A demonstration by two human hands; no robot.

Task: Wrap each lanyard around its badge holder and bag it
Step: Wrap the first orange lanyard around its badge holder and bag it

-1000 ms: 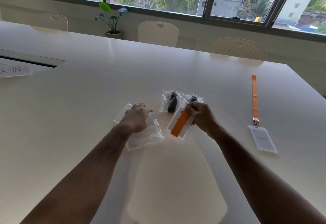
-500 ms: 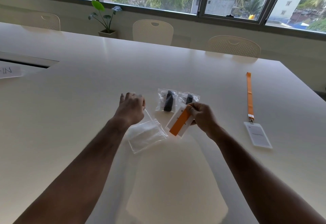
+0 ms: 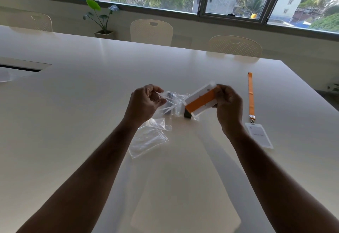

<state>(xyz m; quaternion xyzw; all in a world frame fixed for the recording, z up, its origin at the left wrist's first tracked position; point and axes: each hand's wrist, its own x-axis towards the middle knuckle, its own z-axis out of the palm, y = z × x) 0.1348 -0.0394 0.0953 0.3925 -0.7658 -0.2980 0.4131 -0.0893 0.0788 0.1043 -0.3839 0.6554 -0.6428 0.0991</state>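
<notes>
- Badge holder, white rectangular card with an orange lanyard strap wound around it (image 3: 200, 100), was held up above the table, tilted, its right end pinched in the right hand (image 3: 229, 104); fingers closed on it.
- Left hand (image 3: 145, 102) was raised too, thumb and fingers pinching the top edge of a clear plastic zip bag (image 3: 163, 111) that hung down toward the table.
- Bag and wrapped holder were near each other, not touching as far as could be told; holder outside the bag.
- More clear empty bags (image 3: 146, 141) lay flat on the white table (image 3: 73, 104) below the left wrist.
- Behind the hands lay bagged items with dark contents (image 3: 188, 114), partly hidden and blurred; count unclear.
- Second orange lanyard (image 3: 250, 95) lay stretched out straight on the table to the right, clipped to a white badge holder (image 3: 259, 135) lying flat, unwrapped, well apart from the hands.
- Cream chairs (image 3: 151, 31) and a potted green plant (image 3: 102, 21) stood beyond the far table edge.
</notes>
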